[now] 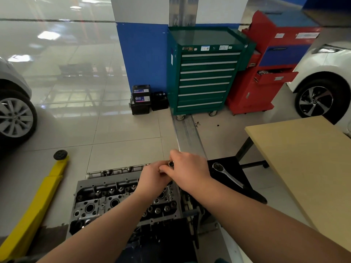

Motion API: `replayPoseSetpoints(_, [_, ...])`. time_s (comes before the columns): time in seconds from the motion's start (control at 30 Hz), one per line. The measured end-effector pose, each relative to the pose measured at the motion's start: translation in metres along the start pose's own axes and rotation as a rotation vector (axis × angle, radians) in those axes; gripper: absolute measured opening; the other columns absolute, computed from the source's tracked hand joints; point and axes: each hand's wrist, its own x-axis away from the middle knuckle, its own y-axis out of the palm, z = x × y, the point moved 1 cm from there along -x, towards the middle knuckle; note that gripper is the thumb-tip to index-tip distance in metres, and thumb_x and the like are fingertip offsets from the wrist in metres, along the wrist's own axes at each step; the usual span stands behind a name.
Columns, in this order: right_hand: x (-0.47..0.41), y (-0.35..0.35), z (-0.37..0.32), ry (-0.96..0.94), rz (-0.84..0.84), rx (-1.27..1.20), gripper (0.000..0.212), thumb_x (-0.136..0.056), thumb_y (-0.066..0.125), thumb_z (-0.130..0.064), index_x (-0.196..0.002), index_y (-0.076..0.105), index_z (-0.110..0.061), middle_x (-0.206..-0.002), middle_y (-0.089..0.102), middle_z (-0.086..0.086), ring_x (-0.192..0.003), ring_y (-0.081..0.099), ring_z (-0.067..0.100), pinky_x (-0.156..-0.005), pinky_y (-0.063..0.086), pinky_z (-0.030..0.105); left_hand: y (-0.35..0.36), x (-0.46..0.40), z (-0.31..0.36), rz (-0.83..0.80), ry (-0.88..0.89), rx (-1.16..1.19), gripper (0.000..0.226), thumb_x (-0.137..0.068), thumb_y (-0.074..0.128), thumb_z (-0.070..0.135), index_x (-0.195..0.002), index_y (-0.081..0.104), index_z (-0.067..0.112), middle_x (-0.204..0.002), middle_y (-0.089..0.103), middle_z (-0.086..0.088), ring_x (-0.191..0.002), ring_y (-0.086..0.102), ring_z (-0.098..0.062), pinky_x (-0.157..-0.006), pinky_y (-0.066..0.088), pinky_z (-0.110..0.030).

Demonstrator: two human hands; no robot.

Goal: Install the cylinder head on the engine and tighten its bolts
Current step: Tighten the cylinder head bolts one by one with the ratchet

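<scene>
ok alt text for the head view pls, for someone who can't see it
Two bare hands meet over the far end of a cylinder head, the right hand and left hand together pinching a small socket. A ratchet lies on a black stand to the right, with a green tool cabinet behind.

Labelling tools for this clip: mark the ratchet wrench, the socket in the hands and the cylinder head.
ratchet wrench [227,174]: head view, middle of its handle.
socket [171,163]: head view, its open end between the fingers.
cylinder head [106,198]: head view, top face left of the arms.
</scene>
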Motion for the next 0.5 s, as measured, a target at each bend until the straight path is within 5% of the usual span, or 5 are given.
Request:
replayPoseSetpoints(0.17, [0.002, -0.005, 0.005, -0.151, -0.062, -0.082, 0.025, -0.101, 0.050, -0.046, -0.120, 0.052, -0.030, -0.107, 0.066, -0.008, -0.092, 0.064, 0.022, -0.063, 0.040, 0.034, -0.007, -0.002, -0.002, -0.004, 0.052, -0.005, 0.032, -0.086, 0.067, 0.002, -0.068, 0.067, 0.028, -0.062, 0.065, 0.007, -0.053, 0.050, -0.003, -0.051, 0.038, -0.016])
replayPoseSetpoints(0.3, [0.000, -0.006, 0.004, -0.012, -0.052, 0.050, 0.036, -0.101, 0.046, -0.061, -0.097, 0.046, -0.025, -0.081, 0.058, -0.004, -0.070, 0.053, 0.023, -0.055, 0.031, 0.032, -0.011, -0.002, -0.002, -0.119, 0.089, 0.012, 0.028, -0.095, 0.064, 0.004, -0.082, 0.067, 0.029, -0.064, 0.064, 0.009, -0.056, 0.052, -0.003, -0.055, 0.043, -0.024])
replayPoseSetpoints(0.4, [-0.001, -0.007, -0.002, 0.047, -0.051, 0.149, 0.049, -0.097, 0.036, -0.072, -0.100, 0.054, -0.027, -0.075, 0.054, -0.004, -0.068, 0.054, 0.023, -0.051, 0.021, 0.030, -0.009, -0.001, 0.001, -0.138, 0.023, 0.096, 0.037, -0.090, 0.070, 0.003, -0.111, 0.072, 0.033, -0.091, 0.077, 0.016, -0.084, 0.072, 0.000, -0.073, 0.057, -0.020])
replayPoseSetpoints(0.5, [-0.001, -0.009, 0.001, 0.005, -0.065, 0.095, 0.051, -0.095, 0.038, -0.074, -0.112, 0.052, -0.028, -0.087, 0.058, -0.007, -0.078, 0.059, 0.021, -0.056, 0.031, 0.031, -0.006, -0.001, 0.000, 0.003, 0.005, 0.047, 0.036, -0.081, 0.070, -0.002, -0.081, 0.067, 0.034, -0.079, 0.069, 0.016, -0.073, 0.063, 0.000, -0.064, 0.046, -0.013])
